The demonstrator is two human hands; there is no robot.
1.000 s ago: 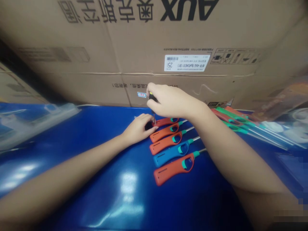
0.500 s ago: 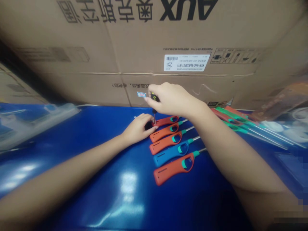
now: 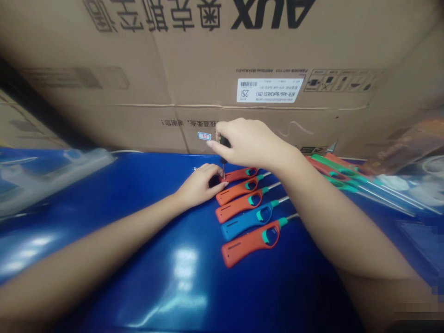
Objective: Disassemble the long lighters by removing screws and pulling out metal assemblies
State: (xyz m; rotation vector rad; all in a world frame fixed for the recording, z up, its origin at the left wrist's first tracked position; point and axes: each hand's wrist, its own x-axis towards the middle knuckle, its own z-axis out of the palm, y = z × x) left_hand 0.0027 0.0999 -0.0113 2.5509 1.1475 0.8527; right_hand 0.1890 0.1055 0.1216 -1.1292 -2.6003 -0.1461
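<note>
Several long-nosed lighters lie side by side on the blue table (image 3: 138,259): orange ones, a blue one (image 3: 248,222) and a red-orange one (image 3: 249,243) nearest me. My right hand (image 3: 248,143) grips a small black-and-yellow screwdriver (image 3: 222,155) held upright, its tip on the butt end of the farthest red lighter (image 3: 239,175). My left hand (image 3: 199,185) rests on the table and pinches that lighter's butt end, steadying it.
A large cardboard box (image 3: 215,74) printed AUX stands along the table's back edge. More lighters, green and red (image 3: 343,173), lie in a pile at the right. Clear plastic packaging (image 3: 52,175) sits at the left.
My right hand has shifted slightly on the screwdriver handle, the fingers turning a little. My left hand and the lighters have stayed put.
</note>
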